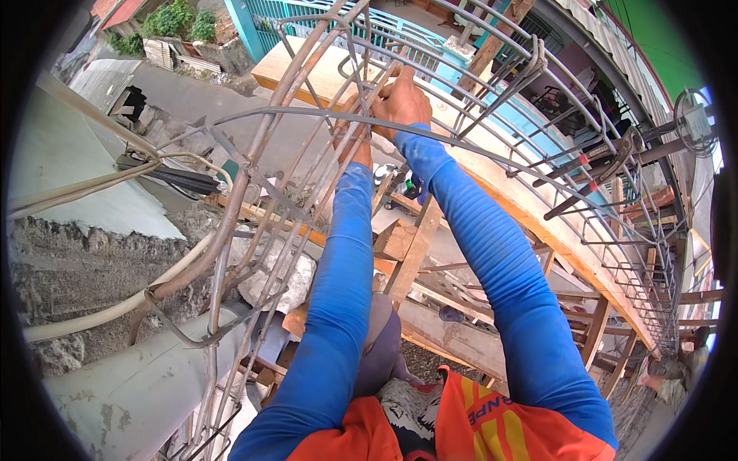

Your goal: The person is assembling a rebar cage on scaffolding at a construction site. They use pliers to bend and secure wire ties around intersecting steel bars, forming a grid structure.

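Note:
Both my arms, in blue sleeves, stretch up to a cage of steel rebar (296,88) at the upper middle. My left hand (355,140) is closed at the upright bars, partly hidden behind them; its fingers seem to wrap a bar. Right beside it, my right hand (403,101) is closed with curled fingers against the bars where several of them meet. What lies inside those right fingers is hidden. A thin bent bar (323,114) arcs across in front of both wrists. Below the right hand runs a long wooden formwork board (492,178).
More rebar caging (538,73) curves away to the right, with two dark red-banded bars (573,164) lying across it. Wooden scaffold pieces (415,257) stand below me. A pale pipe (138,384) and cables (92,184) lie at left. A teal railing (307,23) is beyond.

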{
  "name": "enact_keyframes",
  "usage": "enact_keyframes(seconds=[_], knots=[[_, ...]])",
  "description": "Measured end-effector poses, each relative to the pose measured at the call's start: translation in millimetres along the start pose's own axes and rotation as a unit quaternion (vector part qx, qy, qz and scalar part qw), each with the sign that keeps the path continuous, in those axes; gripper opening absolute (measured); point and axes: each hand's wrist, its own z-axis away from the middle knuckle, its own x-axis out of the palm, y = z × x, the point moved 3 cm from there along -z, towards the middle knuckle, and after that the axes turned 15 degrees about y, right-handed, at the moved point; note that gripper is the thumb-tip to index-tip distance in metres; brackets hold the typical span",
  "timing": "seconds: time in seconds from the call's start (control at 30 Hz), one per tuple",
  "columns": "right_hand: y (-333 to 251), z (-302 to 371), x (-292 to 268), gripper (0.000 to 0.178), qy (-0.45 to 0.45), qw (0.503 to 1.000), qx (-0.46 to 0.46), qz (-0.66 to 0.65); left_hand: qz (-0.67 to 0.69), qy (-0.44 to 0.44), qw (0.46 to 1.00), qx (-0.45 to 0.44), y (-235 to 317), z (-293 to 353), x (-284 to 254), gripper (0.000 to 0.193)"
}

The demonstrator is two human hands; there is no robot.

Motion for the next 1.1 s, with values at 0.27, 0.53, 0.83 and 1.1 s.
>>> enact_keyframes(seconds=[0.27, 0.53, 0.83, 1.1], knots=[[-7, 23, -2, 0.050, 0.066, 0.995, -0.025, -0.069, -0.230, 0.151, 0.961, -0.005, 35, 74, 4, 0.013], [10, 24, -1, 0.040, 0.097, 0.985, -0.048, -0.134, -0.386, -0.063, 0.913, 0.118, 185, 157, 80, 0.018], [8, 19, 3, 0.043, 0.037, 0.991, -0.048, -0.121, -0.570, -0.064, 0.770, 0.279, 185, 171, 53, 0.019], [18, 16, 2, 0.041, 0.087, 0.987, -0.071, -0.114, -0.393, 0.173, 0.892, 0.142, 189, 72, 70, 0.020]])
